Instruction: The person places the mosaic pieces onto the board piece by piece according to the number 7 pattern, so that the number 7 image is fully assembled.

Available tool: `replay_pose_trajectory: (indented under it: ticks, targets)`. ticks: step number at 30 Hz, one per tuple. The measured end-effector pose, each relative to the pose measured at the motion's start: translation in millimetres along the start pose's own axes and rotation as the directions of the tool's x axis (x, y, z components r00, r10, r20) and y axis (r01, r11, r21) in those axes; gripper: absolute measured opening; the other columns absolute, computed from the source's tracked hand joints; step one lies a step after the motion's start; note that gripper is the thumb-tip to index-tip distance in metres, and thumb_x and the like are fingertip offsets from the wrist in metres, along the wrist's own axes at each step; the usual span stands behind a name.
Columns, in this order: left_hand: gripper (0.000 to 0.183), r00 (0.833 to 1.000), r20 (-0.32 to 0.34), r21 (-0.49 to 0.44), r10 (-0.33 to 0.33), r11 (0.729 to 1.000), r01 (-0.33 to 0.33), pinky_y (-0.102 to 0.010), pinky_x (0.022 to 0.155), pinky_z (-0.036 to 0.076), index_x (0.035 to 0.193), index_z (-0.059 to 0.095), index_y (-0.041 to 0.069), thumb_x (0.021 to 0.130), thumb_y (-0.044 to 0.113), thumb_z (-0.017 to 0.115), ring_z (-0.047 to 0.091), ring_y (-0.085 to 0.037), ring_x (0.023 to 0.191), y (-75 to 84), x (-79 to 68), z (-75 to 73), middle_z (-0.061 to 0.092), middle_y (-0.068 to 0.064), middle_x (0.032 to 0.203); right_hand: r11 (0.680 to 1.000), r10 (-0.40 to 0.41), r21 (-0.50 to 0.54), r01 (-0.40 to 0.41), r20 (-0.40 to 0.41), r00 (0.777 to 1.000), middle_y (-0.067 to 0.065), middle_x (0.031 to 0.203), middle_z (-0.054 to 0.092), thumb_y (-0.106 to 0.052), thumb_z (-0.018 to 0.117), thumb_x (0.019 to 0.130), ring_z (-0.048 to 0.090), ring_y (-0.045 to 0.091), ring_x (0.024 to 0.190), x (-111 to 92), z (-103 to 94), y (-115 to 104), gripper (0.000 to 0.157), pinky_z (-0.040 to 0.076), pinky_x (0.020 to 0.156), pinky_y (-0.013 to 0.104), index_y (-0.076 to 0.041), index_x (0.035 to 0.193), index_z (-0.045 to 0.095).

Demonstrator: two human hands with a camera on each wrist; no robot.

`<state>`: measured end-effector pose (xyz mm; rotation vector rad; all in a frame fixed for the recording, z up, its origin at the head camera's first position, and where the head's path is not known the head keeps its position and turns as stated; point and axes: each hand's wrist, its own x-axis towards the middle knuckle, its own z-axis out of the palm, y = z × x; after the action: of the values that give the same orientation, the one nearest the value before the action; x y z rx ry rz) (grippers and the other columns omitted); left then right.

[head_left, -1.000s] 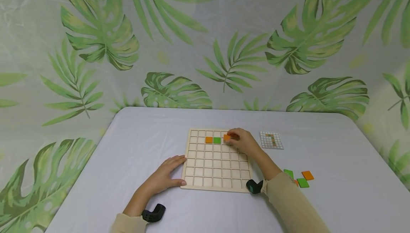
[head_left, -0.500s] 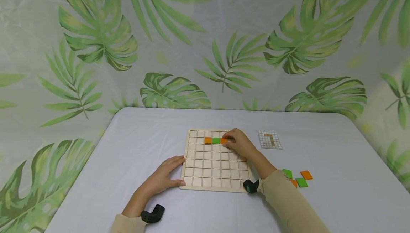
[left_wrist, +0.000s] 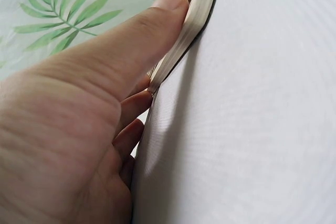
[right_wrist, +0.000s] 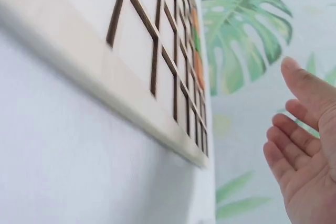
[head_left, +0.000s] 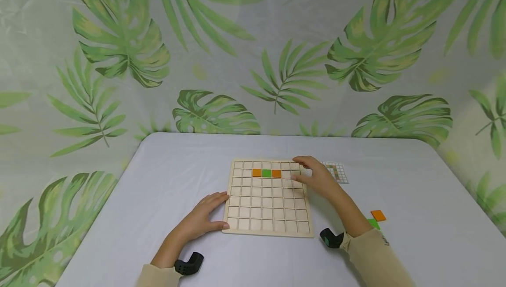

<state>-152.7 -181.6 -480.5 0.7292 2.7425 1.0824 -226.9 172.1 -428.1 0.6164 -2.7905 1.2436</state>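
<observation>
A wooden grid board (head_left: pixel 261 201) lies on the table, with an orange tile (head_left: pixel 257 173), a green tile (head_left: pixel 266 173) and another orange tile (head_left: pixel 276 173) side by side in its second row from the back. My left hand (head_left: pixel 203 214) rests against the board's left edge, thumb on the front left corner and fingers spread along the side. Over the board's back right corner is my right hand (head_left: pixel 319 177), its thumb and fingers apart and nothing between them. In the right wrist view the right hand (right_wrist: pixel 310 140) shows bare, loosely bent fingers.
A small pattern card (head_left: pixel 337 173) lies right of the board, partly covered by the right hand. Beyond the right forearm are a loose orange tile (head_left: pixel 378 215) and a green tile (head_left: pixel 373 223), partly hidden by the arm. A leaf-print cloth (head_left: pixel 284 59) hangs behind the table.
My right hand has set the orange tile into the grid beside the green one, let it go and moved right, toward the card. The left hand has stayed at the board's edge.
</observation>
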Motion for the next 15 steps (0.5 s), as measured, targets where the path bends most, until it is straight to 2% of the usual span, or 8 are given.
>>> replay_pose_trajectory:
  ticks: [4, 9, 15]
  targets:
    - [0.081, 1.0, 0.008, 0.003, -0.006, 1.0, 0.006, -0.045, 0.107, 0.012, 0.136, 0.04, 0.01, 0.071, 0.047, 0.069, 0.022, -0.03, 0.131, -0.2, -0.6, -0.4, 0.034, -0.007, 0.141, 0.998, -0.025, -0.053, 0.023, -0.039, 0.999, 0.011, 0.127, 0.047, -0.027, 0.068, 0.08, 0.044, 0.032, 0.111, -22.6, -19.6, 7.7, 0.056, 0.039, 0.09, 0.05, -0.007, 0.128, 0.047]
    - [0.081, 1.0, 0.011, 0.002, -0.003, 1.0, 0.003, -0.045, 0.107, 0.011, 0.136, 0.039, 0.009, 0.071, 0.046, 0.07, 0.021, -0.031, 0.131, 1.2, -0.8, -0.9, 0.033, -0.008, 0.141, 0.995, 0.027, -0.093, -0.033, -0.062, 0.998, 0.011, 0.127, 0.046, -0.037, 0.067, 0.078, 0.043, 0.032, 0.114, -55.6, -38.0, 24.4, 0.063, 0.036, 0.091, 0.053, -0.007, 0.129, 0.045]
    - [0.081, 1.0, 0.004, 0.009, -0.001, 1.0, 0.001, -0.046, 0.107, 0.012, 0.136, 0.04, 0.009, 0.071, 0.047, 0.069, 0.022, -0.03, 0.131, 0.7, -0.8, -0.7, 0.033, -0.006, 0.141, 0.989, 0.063, -0.133, -0.069, -0.053, 0.997, 0.017, 0.123, 0.049, -0.029, 0.07, 0.078, 0.045, 0.037, 0.109, -92.9, -52.4, 42.4, 0.06, 0.038, 0.088, 0.056, -0.002, 0.126, 0.047]
